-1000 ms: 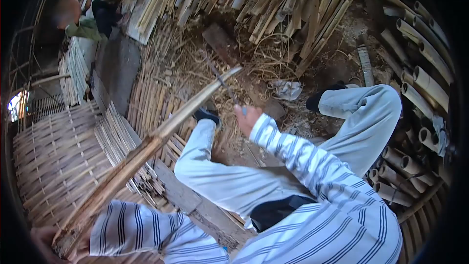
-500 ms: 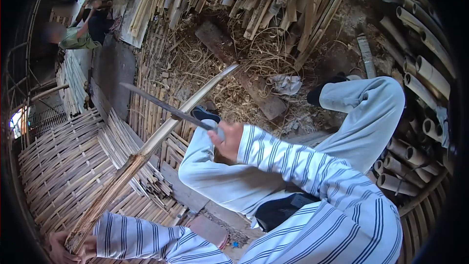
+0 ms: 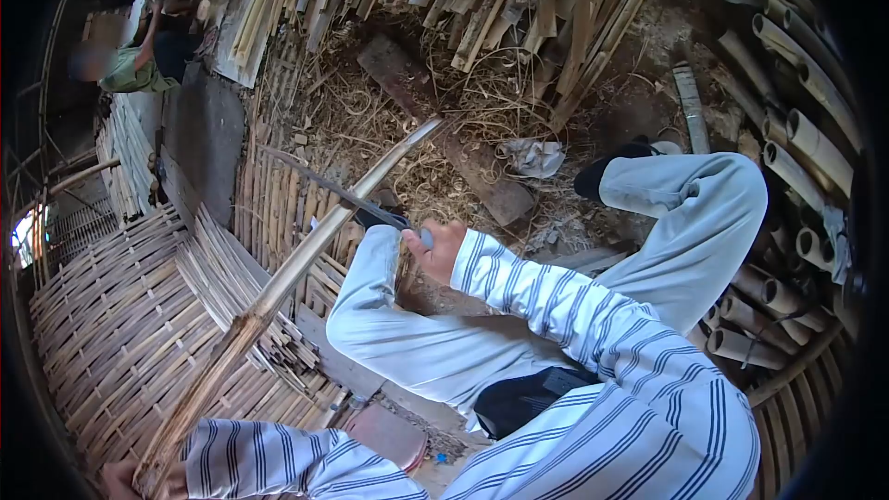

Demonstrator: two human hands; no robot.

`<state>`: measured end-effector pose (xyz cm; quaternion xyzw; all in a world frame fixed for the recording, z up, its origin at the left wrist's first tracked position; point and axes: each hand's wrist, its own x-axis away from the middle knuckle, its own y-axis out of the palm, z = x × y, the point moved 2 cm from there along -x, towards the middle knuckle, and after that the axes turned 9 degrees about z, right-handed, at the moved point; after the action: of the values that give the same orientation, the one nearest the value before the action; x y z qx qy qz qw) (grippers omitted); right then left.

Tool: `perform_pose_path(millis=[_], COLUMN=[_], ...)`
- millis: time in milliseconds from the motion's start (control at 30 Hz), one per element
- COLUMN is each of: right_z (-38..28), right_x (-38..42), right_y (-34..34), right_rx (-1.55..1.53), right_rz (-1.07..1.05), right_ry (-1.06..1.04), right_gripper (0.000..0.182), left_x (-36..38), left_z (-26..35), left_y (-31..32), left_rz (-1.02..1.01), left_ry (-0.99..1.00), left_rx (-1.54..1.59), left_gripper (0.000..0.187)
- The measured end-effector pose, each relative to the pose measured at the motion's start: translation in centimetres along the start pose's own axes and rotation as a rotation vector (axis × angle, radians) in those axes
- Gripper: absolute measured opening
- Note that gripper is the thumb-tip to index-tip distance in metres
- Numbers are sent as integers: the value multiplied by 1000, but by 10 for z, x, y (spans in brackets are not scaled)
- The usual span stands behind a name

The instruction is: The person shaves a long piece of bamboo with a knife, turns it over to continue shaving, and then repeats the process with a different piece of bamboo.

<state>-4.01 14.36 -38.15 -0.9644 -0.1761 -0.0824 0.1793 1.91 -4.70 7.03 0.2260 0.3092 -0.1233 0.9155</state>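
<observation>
A long split bamboo strip [image 3: 306, 259] slants from the lower left to the upper middle, rough and brown along its lower half, pale and smooth above. Its lower end is wrapped by my left hand [image 3: 139, 481] at the bottom-left edge. My right hand [image 3: 433, 250] is closed round the grey handle of a long knife [image 3: 324, 182]. The dark blade crosses the strip's pale upper part and points to the upper left. Beneath the strip's far end lies a worn wooden board [image 3: 482, 176] among curled shavings [image 3: 421, 171].
Bamboo strips [image 3: 500, 0] are piled at the top, with bamboo tubes [image 3: 815, 148] stacked on the right. A woven bamboo panel [image 3: 111, 306] lies at the left. Another person [image 3: 134, 69] sits at the upper left. My bent legs [image 3: 685, 213] are beside the shavings.
The knife and my right hand have shifted, with the blade crossing the strip slightly farther up. The strip's lower end and my left hand are a little lower in view.
</observation>
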Motion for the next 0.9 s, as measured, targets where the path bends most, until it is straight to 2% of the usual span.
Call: perform_pose_path(millis=[100, 167, 233, 300, 367, 433, 533, 567, 633, 733, 800, 833, 867, 900], right_z=[-41, -66, -92, -72, -28, 19, -12, -28, -60, -69, -28, 12, 59, 88], right_x=[13, 28, 37, 30, 2, -15, 0, 11, 21, 23, 7, -5, -21, -36], right_y=[-15, -17, -35, -30, -29, -17, -18, -20, -36, -42, -33, -16, -2, 3], right_rx=[-81, -148, -109, -44, 48, 99, 79, 22, -82, -67, 42, 79, 160, 149], right_rz=[52, -76, -86, -89, -119, -34, 14, -32, -123, -125, -78, -39, -1, -145], right_ry=[-28, -152, -316, -299, 60, 51, 55, 35, -21, -193, -16, 204, 274, 449], right_gripper=[48, 44, 40, 40, 44, 48, 47, 47, 47, 46, 48, 50, 54, 60], left_x=[-1, -1, -1, -5, -5, -5, -4, -6, -5, -6, -9, -12, -12, -11], left_z=[1, 2, 4, 5, 7, 9, 9, 9, 7, 5, 5, 6, 6, 5], left_y=[5, 7, 11, 11, 13, 15, 13, 12, 14, 14, 13, 14, 15, 17], left_rz=[-11, 0, 2, 11, 0, -13, -6, -9, -20, -23, -27, -39, -47, -59], left_ry=[-9, -8, 0, -3, -8, -11, -16, -22, -20, -19, -23, -20, -20, -21], left_rx=[-27, -50, -70, -71, -83, -84, -80, -75, -78, -85, -82, -83, -84, -84], left_gripper=[36, 36, 36, 36, 35, 35, 35, 35, 35, 35, 35, 35, 34, 34])
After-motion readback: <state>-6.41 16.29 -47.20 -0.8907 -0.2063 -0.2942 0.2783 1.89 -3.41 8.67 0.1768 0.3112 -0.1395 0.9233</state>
